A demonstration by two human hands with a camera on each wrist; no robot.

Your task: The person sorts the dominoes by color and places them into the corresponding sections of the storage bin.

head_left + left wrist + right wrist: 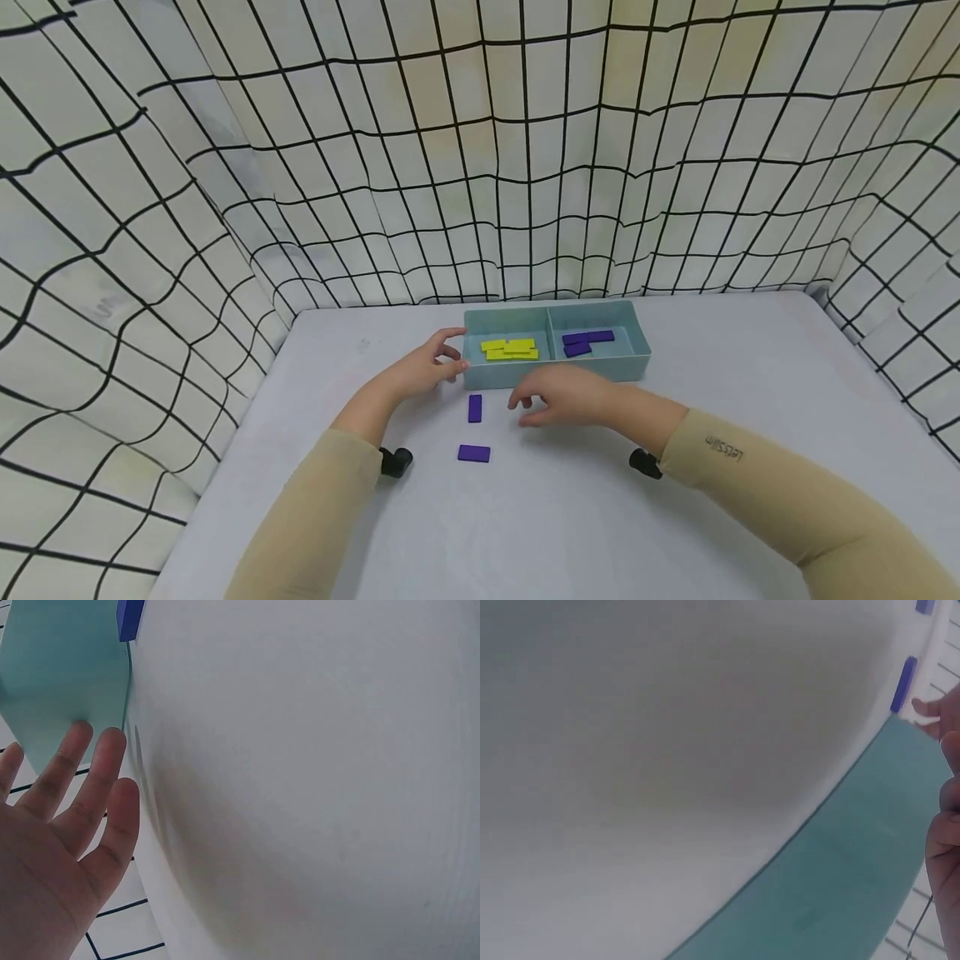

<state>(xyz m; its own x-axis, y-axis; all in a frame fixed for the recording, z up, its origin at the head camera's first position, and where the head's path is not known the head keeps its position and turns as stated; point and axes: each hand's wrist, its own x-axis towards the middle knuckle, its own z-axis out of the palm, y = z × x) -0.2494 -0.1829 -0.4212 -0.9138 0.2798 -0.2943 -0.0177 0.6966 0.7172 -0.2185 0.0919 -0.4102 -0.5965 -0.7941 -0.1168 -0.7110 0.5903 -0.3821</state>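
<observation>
A pale teal box (pixel 557 373) with a divider stands at the table's back. Several yellow blocks (pixel 510 350) lie in its left compartment and three purple blocks (pixel 588 337) in the right one. My left hand (pixel 423 367) is at the box's left end, its fingers spread against that wall and nothing in its grasp. In front of the box hovers my right hand (pixel 566 395), fingers loosely bent and holding nothing. To its left lies an upright-pointing purple block (pixel 475 408) on the table. Nearer me is a second purple block (pixel 473 453), lying crosswise.
The white table (pixel 525 525) carries the box and the loose blocks. Black netting (pixel 525 167) over pale cloth walls rises behind and at both sides. A small black device (pixel 397 462) sits at the left wrist, another black device (pixel 645 463) at the right.
</observation>
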